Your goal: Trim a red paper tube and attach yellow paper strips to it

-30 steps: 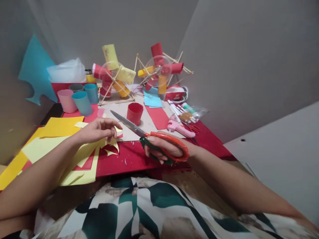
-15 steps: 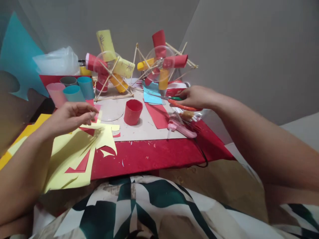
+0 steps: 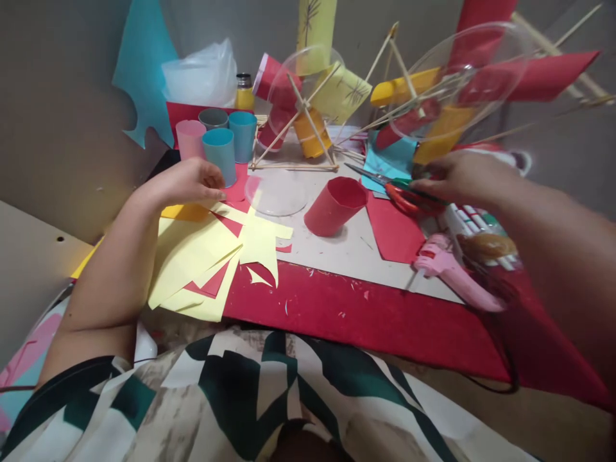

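Note:
My right hand [image 3: 462,176] has its fingers closed on the handles of the scissors [image 3: 402,197], which are orange and green. The scissor blades point left over light-blue paper [image 3: 387,157]. My left hand [image 3: 192,183] hovers with loosely bent fingers, thumb apart and nothing visible between them. It is beside a blue paper cup [image 3: 219,154] and above yellow paper scraps [image 3: 192,256]. Between my hands a red paper tube [image 3: 332,208] stands on the grey board [image 3: 346,253], next to a clear plastic disc [image 3: 276,196].
Two stick-framed wheels with paper tubes stand behind: one at centre [image 3: 312,131], one at right [image 3: 450,122]. A pink glue gun [image 3: 445,269] lies front right, its cord over the red table edge [image 3: 385,321]. Paper cups [image 3: 190,138] and a plastic bag [image 3: 202,77] are back left.
The view has turned left and moved closer, so things appear shifted right. My right hand stays at the scissors' handles. My left hand is now nearer the blue cup.

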A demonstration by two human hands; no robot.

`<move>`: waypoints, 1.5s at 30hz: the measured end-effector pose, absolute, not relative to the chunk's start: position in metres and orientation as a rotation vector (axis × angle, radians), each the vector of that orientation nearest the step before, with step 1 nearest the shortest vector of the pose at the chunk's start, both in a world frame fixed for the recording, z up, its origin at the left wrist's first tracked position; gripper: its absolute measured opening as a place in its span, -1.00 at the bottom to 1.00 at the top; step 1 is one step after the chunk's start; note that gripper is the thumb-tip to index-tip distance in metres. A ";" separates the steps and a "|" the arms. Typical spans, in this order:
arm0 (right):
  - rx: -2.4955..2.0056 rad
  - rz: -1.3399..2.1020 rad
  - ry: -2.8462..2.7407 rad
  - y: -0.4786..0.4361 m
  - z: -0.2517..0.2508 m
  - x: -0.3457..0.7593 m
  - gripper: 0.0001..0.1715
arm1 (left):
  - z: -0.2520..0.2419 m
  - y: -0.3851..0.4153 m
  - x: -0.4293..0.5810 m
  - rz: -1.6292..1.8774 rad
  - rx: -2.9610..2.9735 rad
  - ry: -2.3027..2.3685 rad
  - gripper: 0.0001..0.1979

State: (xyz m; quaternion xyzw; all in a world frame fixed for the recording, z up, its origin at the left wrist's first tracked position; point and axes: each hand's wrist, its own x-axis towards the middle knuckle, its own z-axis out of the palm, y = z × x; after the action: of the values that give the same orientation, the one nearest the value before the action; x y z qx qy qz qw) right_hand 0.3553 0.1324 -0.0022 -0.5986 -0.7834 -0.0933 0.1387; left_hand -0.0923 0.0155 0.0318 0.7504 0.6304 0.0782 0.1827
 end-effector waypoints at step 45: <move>-1.022 0.732 -1.705 -0.045 -0.017 0.225 -0.79 | 0.033 -0.019 -0.032 0.507 1.841 1.260 -0.80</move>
State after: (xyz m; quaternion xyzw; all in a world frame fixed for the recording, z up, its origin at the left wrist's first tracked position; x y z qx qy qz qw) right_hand 0.2246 -0.0455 -0.0174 -0.4207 -0.7018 0.3013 0.4897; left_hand -0.0322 -0.0189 0.0329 0.7325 0.5012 0.2019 0.4141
